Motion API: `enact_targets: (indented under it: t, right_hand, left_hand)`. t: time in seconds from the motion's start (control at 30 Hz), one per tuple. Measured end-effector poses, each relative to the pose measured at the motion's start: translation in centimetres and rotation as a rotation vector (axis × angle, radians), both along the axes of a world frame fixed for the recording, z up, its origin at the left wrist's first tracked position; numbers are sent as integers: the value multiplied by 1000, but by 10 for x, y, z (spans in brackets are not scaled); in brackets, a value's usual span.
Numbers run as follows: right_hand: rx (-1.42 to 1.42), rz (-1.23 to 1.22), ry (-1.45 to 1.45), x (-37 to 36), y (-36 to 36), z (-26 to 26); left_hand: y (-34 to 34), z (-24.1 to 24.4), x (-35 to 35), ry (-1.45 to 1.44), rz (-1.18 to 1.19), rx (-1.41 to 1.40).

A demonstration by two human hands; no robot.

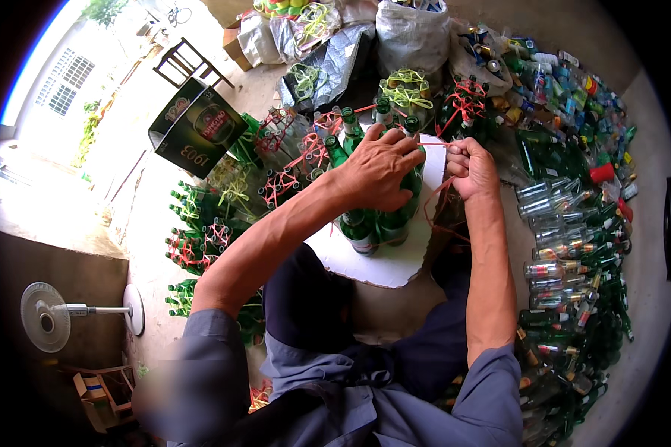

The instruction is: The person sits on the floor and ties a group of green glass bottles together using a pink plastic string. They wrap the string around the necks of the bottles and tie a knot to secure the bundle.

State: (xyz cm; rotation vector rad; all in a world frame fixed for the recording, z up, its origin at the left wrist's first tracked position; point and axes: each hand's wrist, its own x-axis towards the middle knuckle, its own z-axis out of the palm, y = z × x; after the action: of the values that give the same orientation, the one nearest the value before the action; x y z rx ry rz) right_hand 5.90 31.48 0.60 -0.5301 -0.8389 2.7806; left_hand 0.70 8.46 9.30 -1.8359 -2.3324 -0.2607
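Several green glass bottles (359, 233) stand upright in a cluster on a white board (341, 258) before my knees. My left hand (381, 167) lies over the tops of the cluster, its fingers bent near the bottle necks; what its fingertips touch is hidden. My right hand (471, 167) is closed on a red plastic strap (435, 144), right of the bottles. The strap runs taut from this fist toward the necks. A loose length of the same red strap hangs below the right hand, beside the board's edge.
Strapped bottle bundles (198, 246) crowd the left. A bottle pile (559, 268) lines the right. Behind stand a white woven sack (412, 33) and a silvery padded sheet (330, 72) with yellow-green straps. A beer carton (198, 128) is at upper left, a pedestal fan (47, 318) at lower left.
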Motion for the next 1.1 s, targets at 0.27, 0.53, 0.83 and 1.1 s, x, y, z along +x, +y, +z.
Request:
enact_targets:
  t: [0.27,0.53,0.83,1.1]
  right_hand:
    - [63,19,64,11,2,7]
    - [252,66,202,27,-26,36]
    - [356,87,275,39,-43,38]
    - [169,-18,151,31,-25,31]
  left_hand:
    - [-19,-4,5,-174,-6,153]
    - [-96,-56,80,-59,525,575]
    - [-71,-113,80,-312,704,885]
    - [-73,-113,76,-296,712,879]
